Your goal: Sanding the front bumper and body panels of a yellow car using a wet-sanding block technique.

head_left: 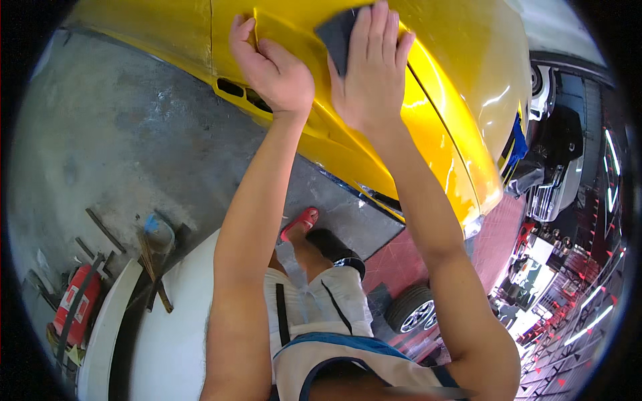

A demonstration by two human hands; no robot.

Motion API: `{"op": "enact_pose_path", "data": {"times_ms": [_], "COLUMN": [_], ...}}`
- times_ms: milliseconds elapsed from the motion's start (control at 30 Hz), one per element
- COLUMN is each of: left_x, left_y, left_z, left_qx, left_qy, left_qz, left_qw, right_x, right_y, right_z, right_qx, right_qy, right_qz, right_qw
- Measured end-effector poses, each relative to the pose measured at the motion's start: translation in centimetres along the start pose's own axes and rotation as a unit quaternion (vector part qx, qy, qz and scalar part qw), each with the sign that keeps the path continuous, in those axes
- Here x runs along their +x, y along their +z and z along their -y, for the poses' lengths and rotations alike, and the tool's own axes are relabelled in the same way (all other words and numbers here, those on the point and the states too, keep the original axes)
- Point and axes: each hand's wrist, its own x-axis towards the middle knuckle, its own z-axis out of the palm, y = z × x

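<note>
The yellow car body [441, 137] fills the top of the view, its paint glossy in places and duller in others. My right hand [371, 73] lies flat on it, fingers extended, pressing a dark grey sheet [336, 39] against the panel. The sheet may be sandpaper or cloth; part of it is under the hand. To the left, my left hand [274, 73] is over the same panel, its fingers loosely bent and a gap between them and the thumb. It holds nothing I can see. Beneath its wrist are dark openings [231, 88] in the panel's lower edge.
A white curved panel [170, 334] is at lower left, beside sticks [152, 271] and a red cylinder [77, 301]. A wheel [409, 309] lies right of my legs. Parked vehicles [552, 180] stand at far right. Grey floor [127, 127] meets red tiles [394, 257].
</note>
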Motion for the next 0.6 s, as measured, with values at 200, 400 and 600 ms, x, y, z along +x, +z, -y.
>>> {"op": "enact_pose_path", "data": {"times_ms": [200,400,600], "left_x": [-0.5,0.1,-0.2], "left_y": [-0.4,-0.6,-0.3], "left_z": [-0.1,0.6,0.3], "left_qx": [-0.031,-0.044,-0.06], "left_qy": [-0.029,-0.04,-0.047], "left_qz": [-0.015,0.002,-0.002], "left_qw": [0.999,0.998,0.997], "right_x": [-5.0,1.0,-10.6], "right_y": [-0.6,-0.4,-6.2], "right_z": [0.4,0.9,-2.5], "right_qx": [-0.038,-0.05,-0.06], "right_qy": [0.035,-0.042,-0.006], "right_qz": [0.103,0.07,0.28], "right_qw": [0.993,0.995,0.958]}}
